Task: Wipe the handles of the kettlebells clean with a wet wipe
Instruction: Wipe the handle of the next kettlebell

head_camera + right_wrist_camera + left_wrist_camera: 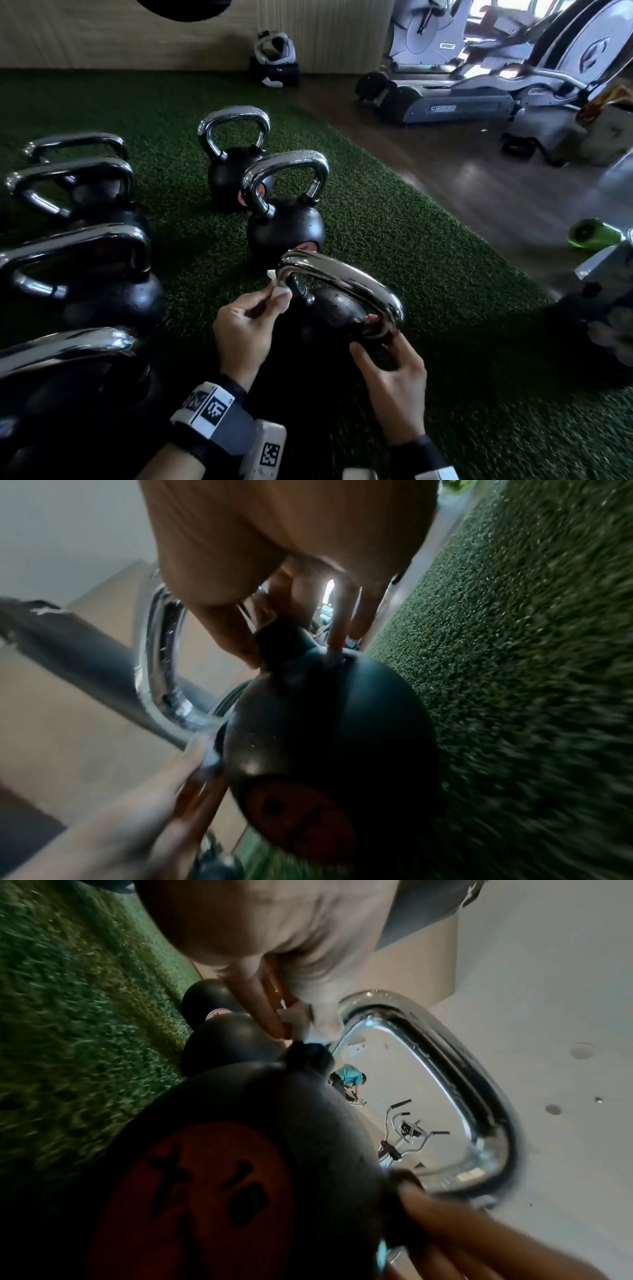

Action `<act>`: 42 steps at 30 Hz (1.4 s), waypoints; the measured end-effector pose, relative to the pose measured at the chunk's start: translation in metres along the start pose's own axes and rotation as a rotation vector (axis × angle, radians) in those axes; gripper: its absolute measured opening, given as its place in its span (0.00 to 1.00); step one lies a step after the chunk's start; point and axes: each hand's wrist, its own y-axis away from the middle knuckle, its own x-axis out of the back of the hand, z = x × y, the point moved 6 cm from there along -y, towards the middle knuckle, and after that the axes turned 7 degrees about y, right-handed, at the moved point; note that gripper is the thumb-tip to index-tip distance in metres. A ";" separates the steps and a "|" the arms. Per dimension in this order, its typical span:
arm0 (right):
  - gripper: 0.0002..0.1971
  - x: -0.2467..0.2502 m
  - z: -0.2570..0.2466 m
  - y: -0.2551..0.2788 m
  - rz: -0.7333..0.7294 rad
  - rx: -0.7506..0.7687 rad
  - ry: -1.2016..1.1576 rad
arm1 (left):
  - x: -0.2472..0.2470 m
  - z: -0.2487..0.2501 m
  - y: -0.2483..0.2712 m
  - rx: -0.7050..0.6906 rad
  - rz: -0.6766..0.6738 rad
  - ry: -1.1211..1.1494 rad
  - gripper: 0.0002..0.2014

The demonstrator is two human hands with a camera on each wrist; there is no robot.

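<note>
The nearest black kettlebell (335,311) stands tilted on green turf, its chrome handle (346,277) arching over it. My left hand (270,301) pinches a small white wet wipe (279,293) against the handle's left leg, just above the ball. The left wrist view shows the wipe (298,1020) bunched between thumb and fingers next to the handle (445,1083). My right hand (370,335) grips the handle's right leg where it meets the ball, thumb on the body. In the right wrist view its fingers (342,620) curl around that stub above the kettlebell (325,723).
Two more kettlebells (284,212) (236,154) stand right behind the held one, and several larger ones (85,260) line the left side. Wooden floor, exercise machines (479,92) and a green bottle (594,233) lie to the right. A headset (274,58) sits by the back wall.
</note>
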 end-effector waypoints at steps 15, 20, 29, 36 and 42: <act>0.30 -0.044 0.001 -0.065 -0.336 0.071 0.172 | -0.053 0.011 -0.032 0.046 -0.293 -0.143 0.06; 0.21 -0.052 0.011 -0.062 -0.258 0.003 0.076 | -0.060 0.030 -0.047 -0.074 -0.229 -0.302 0.07; 0.23 -0.053 0.020 -0.061 -0.222 -0.028 0.019 | -0.064 0.036 -0.050 0.083 -0.190 0.012 0.10; 0.20 -0.053 0.011 -0.059 -0.219 0.005 -0.016 | -0.067 0.038 -0.049 0.193 -0.305 0.322 0.17; 0.21 -0.054 0.011 -0.059 -0.211 0.019 -0.020 | -0.067 0.049 -0.049 0.233 -0.357 0.366 0.11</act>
